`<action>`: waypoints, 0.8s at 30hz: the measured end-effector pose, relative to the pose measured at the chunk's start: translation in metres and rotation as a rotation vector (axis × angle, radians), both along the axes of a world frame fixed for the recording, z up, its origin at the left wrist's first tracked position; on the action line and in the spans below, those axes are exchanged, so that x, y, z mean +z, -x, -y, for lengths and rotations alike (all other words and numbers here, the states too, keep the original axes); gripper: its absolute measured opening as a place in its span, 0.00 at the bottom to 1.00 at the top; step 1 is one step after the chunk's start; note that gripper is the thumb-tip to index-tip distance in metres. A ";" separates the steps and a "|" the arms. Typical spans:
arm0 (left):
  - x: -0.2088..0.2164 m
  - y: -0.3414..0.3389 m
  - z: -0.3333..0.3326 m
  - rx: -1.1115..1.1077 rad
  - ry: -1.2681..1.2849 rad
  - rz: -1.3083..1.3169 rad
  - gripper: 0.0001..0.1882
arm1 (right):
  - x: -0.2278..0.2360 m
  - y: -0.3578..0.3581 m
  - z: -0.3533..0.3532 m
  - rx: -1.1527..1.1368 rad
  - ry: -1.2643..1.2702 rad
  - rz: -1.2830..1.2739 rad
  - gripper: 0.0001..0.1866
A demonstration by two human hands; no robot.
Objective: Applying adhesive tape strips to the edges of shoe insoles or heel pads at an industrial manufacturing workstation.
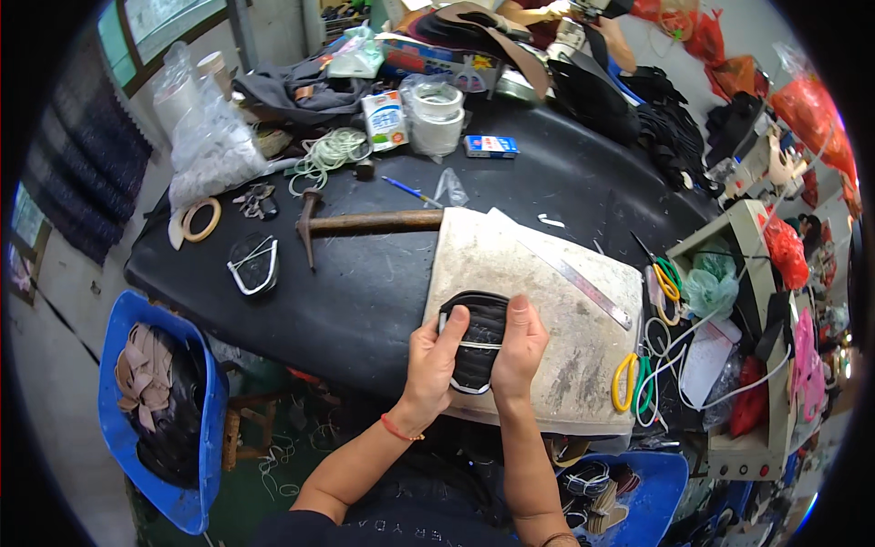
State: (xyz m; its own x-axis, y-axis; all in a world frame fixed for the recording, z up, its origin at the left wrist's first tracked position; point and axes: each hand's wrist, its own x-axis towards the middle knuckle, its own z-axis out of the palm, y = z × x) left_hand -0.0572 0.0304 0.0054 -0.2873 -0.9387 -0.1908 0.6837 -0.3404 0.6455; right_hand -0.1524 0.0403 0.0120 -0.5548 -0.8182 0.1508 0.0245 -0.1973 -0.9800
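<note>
A black, ribbed, rounded piece with white edging along its lower rim (474, 365) is held between my two hands, with a thin white cord stretched across its middle. My left hand (430, 363) is closed on its left side, thumb on the face. On the right side my right hand (519, 351) grips it, thumb pointing away from me. Beneath lies a stained, pale board (556, 365). A similar black piece with white edging and cord (252, 266) lies on the black tabletop (365, 301) to the left.
A hammer (374, 221) lies beyond the board, on which rests a metal ruler (588, 290). Scissors (667, 283) and yellow-and-green handles (629, 383) are at right. Blue tubs (214, 428) (670, 483) stand below the table. Tape rolls (437, 102) and another person's arm (620, 46) are behind.
</note>
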 end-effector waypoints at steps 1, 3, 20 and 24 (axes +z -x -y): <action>-0.006 -0.002 0.000 -0.020 -0.050 -0.035 0.17 | 0.000 -0.007 0.004 0.009 0.014 0.134 0.21; -0.003 -0.011 0.001 -0.058 -0.051 -0.060 0.18 | -0.008 -0.002 0.008 0.042 -0.022 0.052 0.20; -0.061 -0.270 0.134 0.603 0.381 1.633 0.29 | -0.029 -0.058 0.022 0.451 -0.245 -0.123 0.20; -0.041 -0.236 0.124 0.689 0.497 1.392 0.30 | -0.021 -0.065 0.022 0.422 -0.255 -0.367 0.22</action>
State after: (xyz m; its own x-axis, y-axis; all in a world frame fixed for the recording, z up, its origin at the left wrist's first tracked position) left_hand 0.1789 -0.0935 -0.0359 0.3144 -0.8542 0.4141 -0.5625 0.1838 0.8061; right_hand -0.0869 0.0183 -0.0087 -0.1237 -0.9915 0.0407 -0.2988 -0.0019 -0.9543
